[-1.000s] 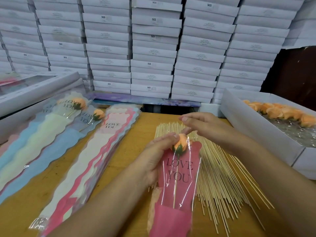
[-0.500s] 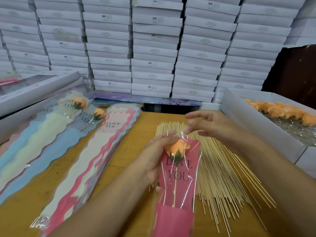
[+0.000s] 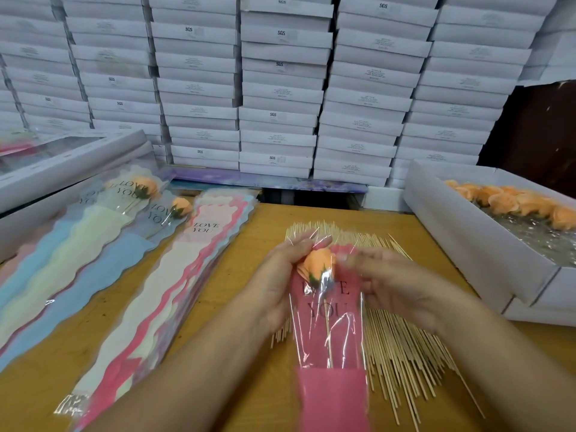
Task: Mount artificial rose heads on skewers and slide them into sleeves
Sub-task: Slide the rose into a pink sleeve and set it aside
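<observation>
Crinkly clear-and-pink sleeve [image 3: 330, 335], peach rose head [image 3: 318, 265] inside, both hands [image 3: 274, 285] clamped on it

Both your forearms come into view bare, with no sleeve or cuff reaching as far as the wrists. Your left hand [image 3: 277, 285] wears no glove, ring or band, and its wrist carries no watch or bracelet. Your right hand [image 3: 396, 285] is likewise ungloved and free of jewellery, though it is blurred, so fine marks cannot be made out. The fingernails that show on your left hand are short and plain, without visible polish.
</observation>
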Demonstrator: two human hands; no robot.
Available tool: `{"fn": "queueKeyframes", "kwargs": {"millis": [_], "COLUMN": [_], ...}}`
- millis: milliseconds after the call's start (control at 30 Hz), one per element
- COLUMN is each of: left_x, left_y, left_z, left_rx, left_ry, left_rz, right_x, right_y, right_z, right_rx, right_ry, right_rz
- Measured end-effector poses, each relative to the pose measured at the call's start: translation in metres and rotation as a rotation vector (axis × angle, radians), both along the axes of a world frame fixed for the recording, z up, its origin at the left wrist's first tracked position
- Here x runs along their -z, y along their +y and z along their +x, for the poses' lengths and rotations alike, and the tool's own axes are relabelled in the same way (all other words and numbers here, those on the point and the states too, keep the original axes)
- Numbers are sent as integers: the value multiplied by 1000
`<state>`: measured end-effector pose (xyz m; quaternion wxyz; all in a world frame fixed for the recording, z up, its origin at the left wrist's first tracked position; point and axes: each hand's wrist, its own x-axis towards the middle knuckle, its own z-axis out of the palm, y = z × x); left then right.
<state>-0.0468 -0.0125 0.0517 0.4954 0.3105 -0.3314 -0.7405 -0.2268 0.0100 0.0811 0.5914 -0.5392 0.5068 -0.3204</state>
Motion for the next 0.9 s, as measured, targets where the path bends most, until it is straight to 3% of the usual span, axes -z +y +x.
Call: {"fn": "queueKeyframes", "kwargs": {"millis": [200, 467, 700, 900], "left_x": [2, 8, 7, 3], "left_y": [3, 6, 7, 13], "left_z": [-2, -4, -6, -6], "left_rx": [-39, -30, -65, 11], "left_ry": [-8, -7, 36, -92], "left_rz": [-75, -76, -53, -33], "right_x": [25, 34, 41, 43], "right_y": [16, 25, 31, 28], "right_z": [12, 5, 4, 0], "right_rx": [46, 80, 1, 116], "right_ry": [-234, -258, -200, -255], "right_rz": [74, -16, 50, -1]}}
